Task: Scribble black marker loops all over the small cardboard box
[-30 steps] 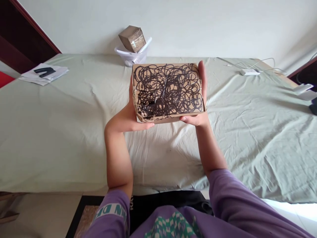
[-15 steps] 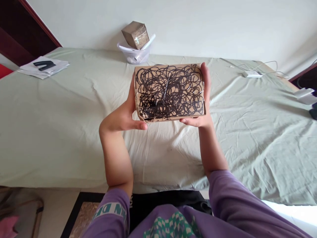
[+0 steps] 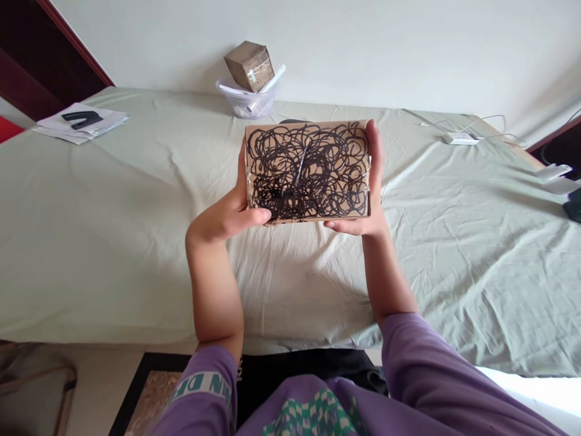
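A brown cardboard box (image 3: 313,169) is held up in front of me, its facing side covered in looping black marker scribble. Clear tape glints along its left and right edges. My left hand (image 3: 238,206) grips the left end, the thumb lying on the lower left corner of the scribbled face and the other fingers mostly hidden behind. At the right end my right hand (image 3: 373,188) is closed round the side, with a thumb under the bottom edge. Part of a dark object (image 3: 295,121) shows just past the box's top edge; I cannot tell what it is.
A pale green sheet (image 3: 136,242) covers the wide surface. By the wall stands a clear plastic basin (image 3: 252,106) with a smaller cardboard box (image 3: 249,65) in it. Papers (image 3: 109,124) under a black curved object (image 3: 82,118) lie left; a white power strip (image 3: 460,138) with cables lies right.
The box has tilted slightly and shifted a little left. My left thumb has moved from below the corner up onto the scribbled face.
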Demonstrator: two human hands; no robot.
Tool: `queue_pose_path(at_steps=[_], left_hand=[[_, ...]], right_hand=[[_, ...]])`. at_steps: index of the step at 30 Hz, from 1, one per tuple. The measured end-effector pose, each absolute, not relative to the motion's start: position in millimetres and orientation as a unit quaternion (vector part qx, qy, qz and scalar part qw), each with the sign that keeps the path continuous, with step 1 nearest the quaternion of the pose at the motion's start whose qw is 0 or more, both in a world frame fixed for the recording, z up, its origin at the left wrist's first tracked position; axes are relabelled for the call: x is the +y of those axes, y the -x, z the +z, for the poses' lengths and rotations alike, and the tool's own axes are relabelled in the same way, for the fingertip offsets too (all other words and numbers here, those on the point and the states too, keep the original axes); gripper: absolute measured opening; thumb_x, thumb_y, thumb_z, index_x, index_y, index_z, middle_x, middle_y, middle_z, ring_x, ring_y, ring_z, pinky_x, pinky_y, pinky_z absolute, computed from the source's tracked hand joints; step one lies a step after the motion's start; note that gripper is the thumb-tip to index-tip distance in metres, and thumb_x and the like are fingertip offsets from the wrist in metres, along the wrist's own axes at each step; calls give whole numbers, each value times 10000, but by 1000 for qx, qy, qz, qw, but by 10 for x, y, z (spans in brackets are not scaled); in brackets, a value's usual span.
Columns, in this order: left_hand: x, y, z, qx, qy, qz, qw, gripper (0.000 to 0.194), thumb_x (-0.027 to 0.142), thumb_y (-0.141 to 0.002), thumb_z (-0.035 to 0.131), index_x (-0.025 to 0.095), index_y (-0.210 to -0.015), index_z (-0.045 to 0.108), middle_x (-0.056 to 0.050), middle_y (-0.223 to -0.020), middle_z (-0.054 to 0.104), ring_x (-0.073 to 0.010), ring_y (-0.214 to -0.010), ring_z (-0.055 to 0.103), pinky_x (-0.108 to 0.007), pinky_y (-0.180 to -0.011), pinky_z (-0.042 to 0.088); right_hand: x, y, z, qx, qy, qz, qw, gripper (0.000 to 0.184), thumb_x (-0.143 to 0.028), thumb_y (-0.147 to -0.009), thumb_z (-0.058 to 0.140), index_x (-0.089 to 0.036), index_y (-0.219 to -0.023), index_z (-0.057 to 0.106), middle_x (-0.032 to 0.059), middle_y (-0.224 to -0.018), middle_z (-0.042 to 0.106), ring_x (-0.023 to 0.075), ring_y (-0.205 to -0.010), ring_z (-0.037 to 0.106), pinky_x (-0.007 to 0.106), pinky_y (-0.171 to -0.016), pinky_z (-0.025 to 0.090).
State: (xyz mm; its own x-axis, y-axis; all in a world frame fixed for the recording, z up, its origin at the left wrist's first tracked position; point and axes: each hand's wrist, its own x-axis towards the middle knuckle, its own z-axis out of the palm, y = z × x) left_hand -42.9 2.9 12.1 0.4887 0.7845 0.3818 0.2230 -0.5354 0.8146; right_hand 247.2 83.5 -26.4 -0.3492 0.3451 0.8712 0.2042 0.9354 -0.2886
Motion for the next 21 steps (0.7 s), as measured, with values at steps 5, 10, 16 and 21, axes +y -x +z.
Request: queue_pose_path(at_steps=[5, 10, 16, 21], left_hand=[[-22, 340, 143, 397, -762, 378, 345, 1032, 489, -911, 761, 363, -1756, 182, -24, -1890, 182, -434, -1775, 107, -642, -1477, 39], [-13, 358, 144, 386, -770, 380, 338, 1078, 465, -912, 748, 394, -1753, 78, -13, -1903, 111, -358, -1799, 17, -594, -1479, 42], [8, 398, 146, 350, -788, 402, 307, 1110, 623, -942, 718, 406, -1762, 2, -18, -1904, 90, -373, -1793, 58, -588, -1480, 95], [71, 361, 122, 408, -795, 400, 203, 1265, 556, -932, 781, 408, -1753, -170, -75, -1879, 162, -409, -1772, 158, -675, -1456, 150]], right_hand=[[837, -2504, -279, -822, 190, 105, 527, 1507, -1066, -562, 709, -450, -1763, 39, -3, -1845, 195, 456, -1778, 9, 620, -1479, 121], [849, -2523, -255, -835, 171, 89, 515, 1412, -1023, -639, 709, -475, -1751, 34, -7, -1851, 184, 423, -1772, 108, 599, -1478, 154], [824, -2447, -204, -838, 157, 72, 517, 1309, -1036, -736, 595, -464, -1759, 12, -6, -1855, 160, 412, -1751, 203, 623, -1463, 191], [887, -2429, -267, -858, 156, 83, 483, 1363, -965, -737, 726, -376, -1788, 87, 74, -1831, 277, 427, -1733, 241, 604, -1475, 150]])
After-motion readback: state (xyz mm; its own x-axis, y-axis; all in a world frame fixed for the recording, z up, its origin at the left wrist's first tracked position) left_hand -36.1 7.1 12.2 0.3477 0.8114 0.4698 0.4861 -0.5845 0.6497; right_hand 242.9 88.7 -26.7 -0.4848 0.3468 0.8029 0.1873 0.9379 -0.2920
